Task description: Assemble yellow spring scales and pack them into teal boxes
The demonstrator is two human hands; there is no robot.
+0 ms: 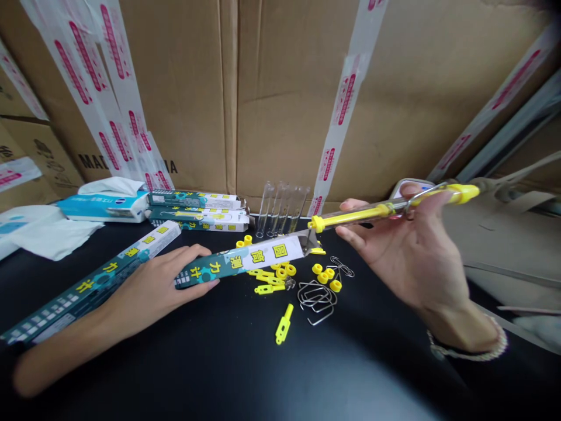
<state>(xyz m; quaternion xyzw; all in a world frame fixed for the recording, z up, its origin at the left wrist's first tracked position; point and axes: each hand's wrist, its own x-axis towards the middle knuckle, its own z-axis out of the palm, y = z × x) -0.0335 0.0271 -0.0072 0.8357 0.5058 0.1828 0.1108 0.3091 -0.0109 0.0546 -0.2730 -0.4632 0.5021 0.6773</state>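
Observation:
A slim green and white carton (245, 261) is gripped by my left hand (162, 278), its open end facing right. My right hand (407, 251) holds a tubular spring scale (355, 217), a clear tube with yellow ends and a metal hook. The scale's left end meets the mouth of the carton, with its thin hook at the opening. Below lie several yellow plastic caps (323, 278), flat yellow pieces (284, 325) and bent wire hooks (316, 297). Behind the carton, several clear tubes (280, 207) stand upright.
Another long carton (109, 275) lies under my left forearm. More cartons (199, 210) are stacked at the back, beside a blue tissue pack (105, 206). Large taped cardboard boxes (280, 99) form a wall behind the black table (245, 368).

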